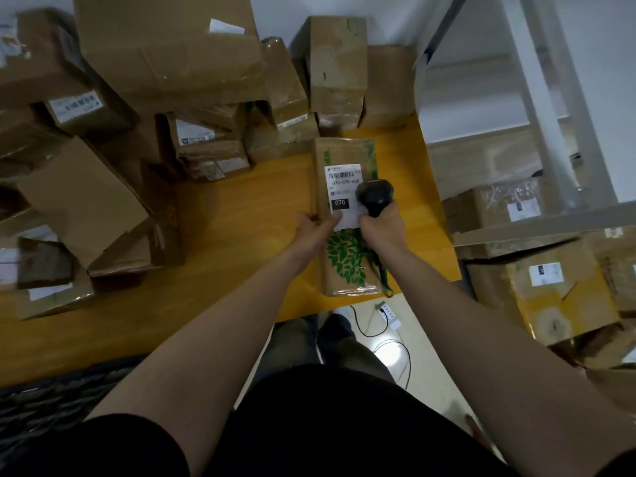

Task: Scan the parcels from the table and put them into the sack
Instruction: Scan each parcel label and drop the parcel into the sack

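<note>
A long brown parcel (339, 153) with green leaf print and a white shipping label (342, 187) lies on the yellow table (223, 235) near its right edge. My left hand (315, 230) grips the parcel's left edge beside the label. My right hand (382, 228) holds a black handheld scanner (374, 196), whose head points down at the label's right side. The scanner's dark cord trails over the parcel's lower right corner. No sack is visible.
Several cardboard boxes (165, 53) are piled across the back and left of the table. More taped boxes (550, 297) sit low at the right beside a white metal shelf frame (543, 108). A power strip and cables (389, 318) lie on the floor by my feet.
</note>
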